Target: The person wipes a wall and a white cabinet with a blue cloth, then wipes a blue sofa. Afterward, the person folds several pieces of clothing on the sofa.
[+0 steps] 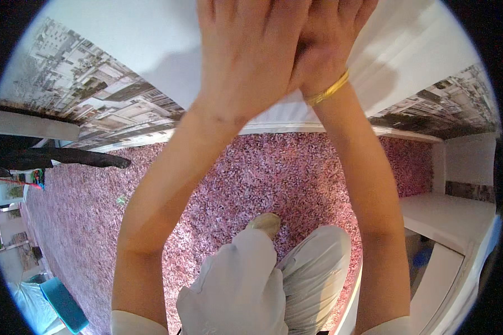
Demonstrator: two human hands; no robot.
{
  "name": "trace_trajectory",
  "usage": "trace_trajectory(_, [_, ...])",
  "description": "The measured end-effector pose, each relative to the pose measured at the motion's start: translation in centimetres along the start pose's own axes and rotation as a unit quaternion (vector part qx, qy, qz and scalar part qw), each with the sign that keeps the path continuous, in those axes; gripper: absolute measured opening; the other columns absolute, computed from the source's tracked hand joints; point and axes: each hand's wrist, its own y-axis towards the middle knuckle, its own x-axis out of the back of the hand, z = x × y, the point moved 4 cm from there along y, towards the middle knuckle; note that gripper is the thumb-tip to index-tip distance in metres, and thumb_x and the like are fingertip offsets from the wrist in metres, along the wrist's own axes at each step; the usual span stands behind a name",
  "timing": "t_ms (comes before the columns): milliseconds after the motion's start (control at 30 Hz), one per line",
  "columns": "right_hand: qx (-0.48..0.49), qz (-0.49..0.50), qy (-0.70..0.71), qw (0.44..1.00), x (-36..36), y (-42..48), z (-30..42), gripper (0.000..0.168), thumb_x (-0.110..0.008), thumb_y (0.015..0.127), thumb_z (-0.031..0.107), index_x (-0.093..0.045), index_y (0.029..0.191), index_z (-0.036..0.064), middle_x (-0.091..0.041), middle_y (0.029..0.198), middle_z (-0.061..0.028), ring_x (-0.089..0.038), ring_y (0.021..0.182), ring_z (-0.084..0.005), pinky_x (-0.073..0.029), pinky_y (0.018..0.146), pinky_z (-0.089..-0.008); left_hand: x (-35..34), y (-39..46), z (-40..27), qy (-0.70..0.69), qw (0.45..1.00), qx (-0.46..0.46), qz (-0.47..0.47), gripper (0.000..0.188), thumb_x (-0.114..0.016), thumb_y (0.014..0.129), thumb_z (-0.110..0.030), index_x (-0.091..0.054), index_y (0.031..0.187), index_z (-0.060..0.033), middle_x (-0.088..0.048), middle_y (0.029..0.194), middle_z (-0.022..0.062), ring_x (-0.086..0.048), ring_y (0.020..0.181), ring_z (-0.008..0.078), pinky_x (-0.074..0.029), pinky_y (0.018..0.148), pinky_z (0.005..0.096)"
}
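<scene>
Both my arms reach up towards the top of the head view, over a white surface [163, 37]. My left hand [251, 54] and my right hand [331, 50] overlap near the top edge, the left one lying partly over the right. A yellow band [329, 91] circles my right wrist. The fingers are cut off by the frame, so whether anything is under or between them cannot be told. Below are my legs in light trousers [243, 284] and one pale shoe [266, 225] on the pink speckled carpet [276, 171].
Wallpaper with a town pattern [121, 92] flanks the white surface. A dark elongated thing [84, 157] juts in at the left. A teal container [63, 305] stands at the lower left. White furniture [448, 213] with an open compartment is at the right.
</scene>
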Motion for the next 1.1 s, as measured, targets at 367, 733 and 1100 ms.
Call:
trace_trajectory(367, [0.109,0.128,0.148,0.975,-7.3,-18.5,7.3,0.027,-0.047,0.073,0.025,-0.057,0.095,0.016,-0.057,0.093,0.0004,-0.03,0.121,-0.023,-0.022,0.1,-0.0408,-0.6,-21.2,-3.8,-0.044,0.924,0.166,0.342,0.069,-0.056,0.073,-0.043,-0.034,0.123,-0.0007,-0.032,0.124,0.0211,-0.03,0.113,0.0404,-0.019,0.093,0.0556])
trace_trajectory(733, [-0.075,0.38,0.157,0.908,-5.3,-29.7,3.6,0.046,-0.049,0.071,0.029,-0.05,0.11,0.004,-0.047,0.111,-0.0151,-0.025,0.121,-0.0351,-0.02,0.099,-0.0468,-5.8,-25.4,-12.2,-0.211,0.846,0.139,0.47,0.061,-0.058,0.072,-0.032,-0.037,0.122,-0.0042,-0.031,0.126,0.0194,-0.026,0.12,0.0368,-0.02,0.099,0.0485])
trace_trajectory(1100, [-0.597,0.209,0.048,0.773,-6.4,-35.5,-2.1,0.047,-0.04,0.083,0.025,-0.037,0.116,-0.008,-0.03,0.125,-0.0288,-0.028,0.118,-0.0402,-0.024,0.097,-0.046,-11.5,-19.6,-18.0,-0.37,0.84,0.179,0.355,0.051,-0.055,0.073,-0.023,-0.041,0.119,-0.0057,-0.035,0.126,0.0156,-0.033,0.116,0.0327,-0.027,0.095,0.0426])
